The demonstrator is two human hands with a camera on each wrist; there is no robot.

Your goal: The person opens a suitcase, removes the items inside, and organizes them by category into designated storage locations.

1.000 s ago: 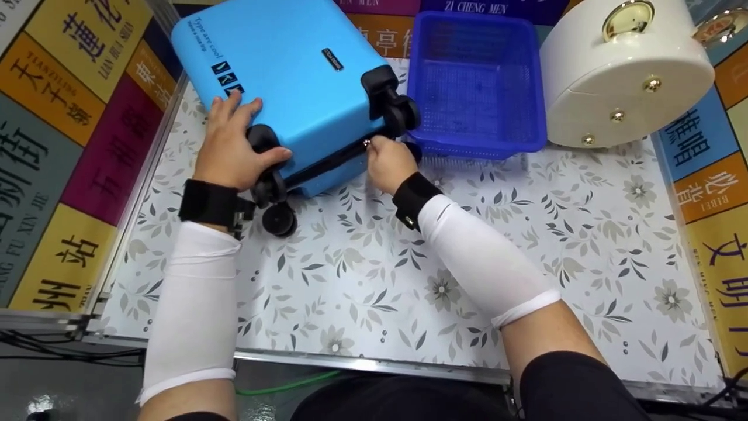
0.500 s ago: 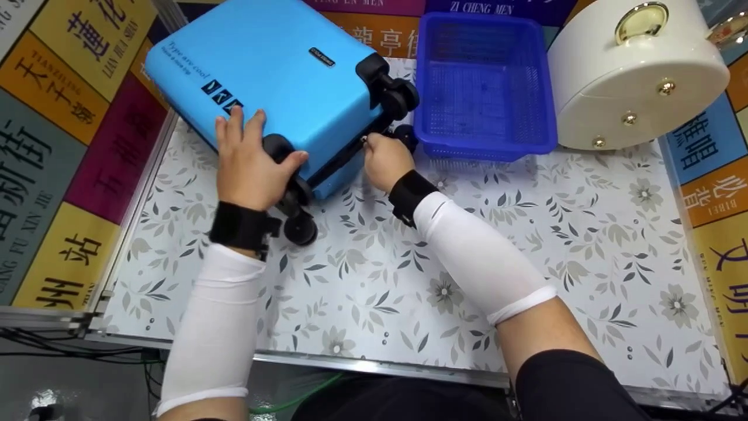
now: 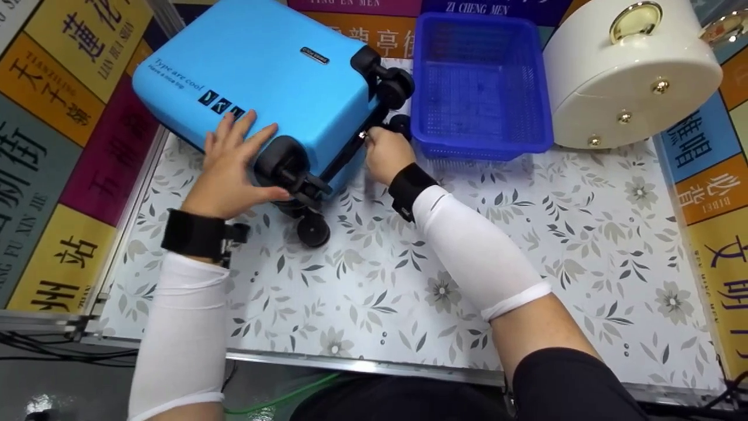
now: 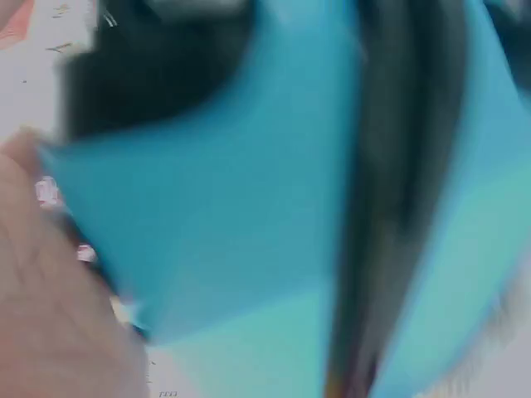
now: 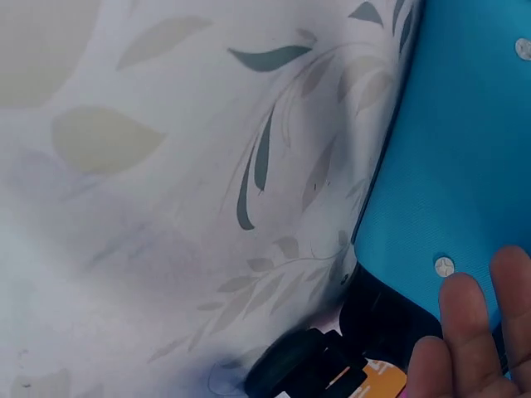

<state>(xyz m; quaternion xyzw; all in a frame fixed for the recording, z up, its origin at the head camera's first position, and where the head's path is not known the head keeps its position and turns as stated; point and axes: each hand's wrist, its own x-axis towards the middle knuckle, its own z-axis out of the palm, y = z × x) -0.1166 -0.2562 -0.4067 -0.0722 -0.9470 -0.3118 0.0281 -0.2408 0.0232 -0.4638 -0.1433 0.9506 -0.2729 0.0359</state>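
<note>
Hands [image 3: 228, 172] [image 3: 388, 154] on suitcase [image 3: 263, 76] beside basket [image 3: 482, 146]

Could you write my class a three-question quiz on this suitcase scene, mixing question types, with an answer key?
1. Which hand pinches the metal zipper pull at the dark seam of the blue suitcase?

2. True or false: in the head view, the blue plastic basket stands between the suitcase and the white rounded case.

3. How many gold studs show on the case's flat face?
A) one
B) three
C) six

Key: 1. the right hand; 2. true; 3. B.
</note>
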